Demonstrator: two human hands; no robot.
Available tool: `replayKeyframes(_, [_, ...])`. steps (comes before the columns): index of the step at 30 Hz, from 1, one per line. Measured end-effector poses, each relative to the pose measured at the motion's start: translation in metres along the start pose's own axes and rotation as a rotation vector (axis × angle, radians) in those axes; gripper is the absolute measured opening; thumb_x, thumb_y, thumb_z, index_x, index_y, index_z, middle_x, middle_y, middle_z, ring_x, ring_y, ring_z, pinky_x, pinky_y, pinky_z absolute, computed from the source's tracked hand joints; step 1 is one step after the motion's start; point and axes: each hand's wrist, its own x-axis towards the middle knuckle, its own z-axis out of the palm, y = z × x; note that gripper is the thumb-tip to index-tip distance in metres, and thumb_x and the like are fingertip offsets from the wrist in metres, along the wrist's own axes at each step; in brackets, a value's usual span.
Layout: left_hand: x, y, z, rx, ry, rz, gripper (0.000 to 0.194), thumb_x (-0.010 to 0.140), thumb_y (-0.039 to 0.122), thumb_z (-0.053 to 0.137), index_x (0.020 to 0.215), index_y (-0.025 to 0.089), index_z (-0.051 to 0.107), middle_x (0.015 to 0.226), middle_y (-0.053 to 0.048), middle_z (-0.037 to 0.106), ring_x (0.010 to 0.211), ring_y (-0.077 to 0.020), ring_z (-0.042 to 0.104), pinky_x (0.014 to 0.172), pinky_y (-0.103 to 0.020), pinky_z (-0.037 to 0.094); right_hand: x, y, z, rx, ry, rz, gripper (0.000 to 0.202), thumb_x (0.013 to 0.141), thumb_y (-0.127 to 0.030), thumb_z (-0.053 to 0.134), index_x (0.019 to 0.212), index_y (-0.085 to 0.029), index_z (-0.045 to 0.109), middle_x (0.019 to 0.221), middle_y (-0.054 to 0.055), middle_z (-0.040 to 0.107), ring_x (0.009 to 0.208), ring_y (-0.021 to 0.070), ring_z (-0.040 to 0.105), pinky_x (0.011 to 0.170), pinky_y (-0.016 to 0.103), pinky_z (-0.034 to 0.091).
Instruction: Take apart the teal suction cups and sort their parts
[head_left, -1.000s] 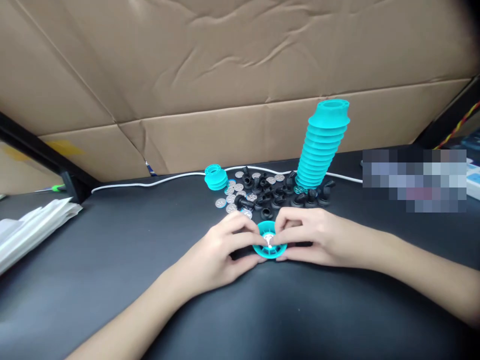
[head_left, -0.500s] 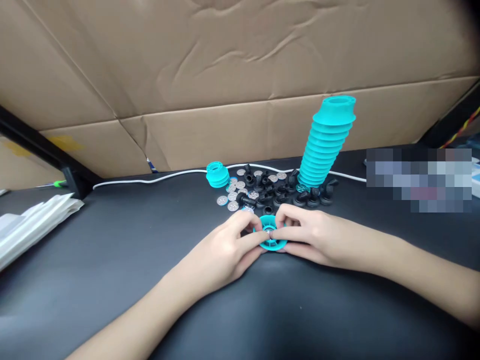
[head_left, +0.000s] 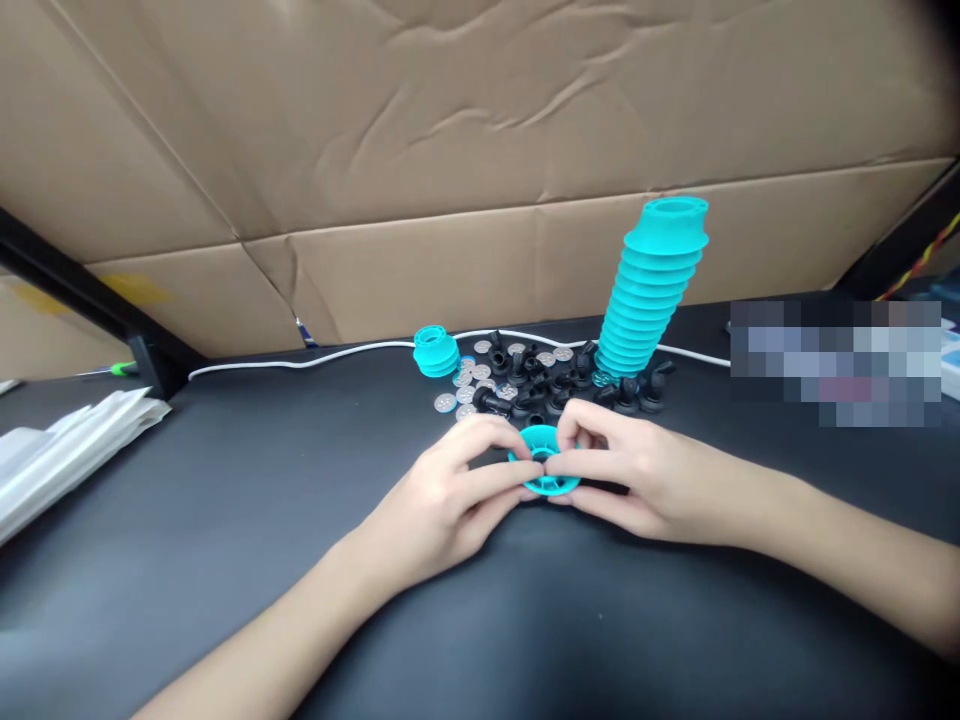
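Between both hands is a turquoise plastic ring [head_left: 551,487] with inner spokes, its open side facing up. My left hand [head_left: 457,480] grips its left side, thumb low at the rim and fingertips over the middle. From the right, my right hand [head_left: 637,470] grips the same ring, with an index fingertip meeting the left one at its centre. The fingertips hide what lies in the hub. Just beyond the hands lie several black plastic fittings [head_left: 517,400] and several round metal discs with holes [head_left: 445,403].
A tall leaning stack of turquoise rings [head_left: 649,290] stands behind the fittings, and a short stack [head_left: 436,352] at their left. A white cable [head_left: 352,347] runs along the cardboard wall [head_left: 450,270]. White packets [head_left: 75,450] lie at the left on the black table [head_left: 262,480].
The ring has tilted slightly between my hands. Both index fingertips now cover its centre more, where a shiny spot showed before. The view has shifted a little.
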Motion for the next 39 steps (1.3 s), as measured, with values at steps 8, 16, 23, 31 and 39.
replayKeyframes(8, [0.001, 0.000, -0.004, 0.014, 0.106, -0.088, 0.045, 0.097, 0.015, 0.076, 0.140, 0.020, 0.064, 0.126, -0.010, 0.074, 0.119, -0.0215, 0.070, 0.109, -0.036, 0.058, 0.009, -0.006, 0.004, 0.269, 0.211, 0.092, 0.020, 0.109, -0.022, 0.056, 0.103, -0.019, 0.074, 0.095, 0.005, 0.062, 0.078, 0.0136, 0.065, 0.075, 0.029, 0.058])
replayKeyframes(16, [-0.001, -0.005, -0.012, -0.178, 0.193, -0.363, 0.048, 0.104, 0.019, 0.061, 0.152, 0.027, 0.058, 0.143, -0.009, 0.067, 0.106, -0.0202, 0.074, 0.088, -0.029, 0.066, 0.006, 0.001, 0.008, 0.286, 0.173, 0.162, 0.031, 0.097, -0.026, 0.075, 0.127, -0.021, 0.066, 0.112, 0.006, 0.066, 0.085, 0.0148, 0.070, 0.079, 0.029, 0.062])
replayKeyframes(23, [0.008, -0.010, -0.017, -0.813, 0.345, -0.742, 0.037, 0.105, 0.031, 0.060, 0.140, 0.024, 0.070, 0.136, -0.010, 0.071, 0.108, -0.0252, 0.074, 0.088, -0.037, 0.067, 0.007, 0.008, 0.015, -0.022, 0.009, -0.032, 0.024, 0.108, -0.020, 0.054, 0.116, -0.021, 0.077, 0.119, 0.011, 0.074, 0.104, 0.0222, 0.073, 0.089, 0.034, 0.062])
replayKeyframes(31, [0.006, -0.017, -0.021, -0.383, 0.286, -0.685, 0.059, 0.092, 0.036, 0.079, 0.146, 0.025, 0.061, 0.142, -0.011, 0.066, 0.118, -0.0285, 0.070, 0.103, -0.043, 0.062, 0.006, 0.012, 0.029, -0.230, 0.116, -0.078, 0.030, 0.108, -0.011, 0.046, 0.124, -0.015, 0.071, 0.123, 0.013, 0.072, 0.107, 0.0210, 0.071, 0.091, 0.032, 0.062])
replayKeyframes(39, [0.006, -0.026, -0.039, 0.186, 0.230, -0.584, 0.053, 0.096, 0.044, 0.070, 0.143, 0.021, 0.060, 0.138, -0.011, 0.070, 0.116, -0.0297, 0.071, 0.099, -0.043, 0.063, 0.006, -0.006, -0.002, -0.451, 0.384, -0.200, 0.011, 0.098, -0.013, 0.069, 0.107, -0.011, 0.074, 0.102, 0.014, 0.074, 0.092, 0.0248, 0.069, 0.083, 0.038, 0.060])
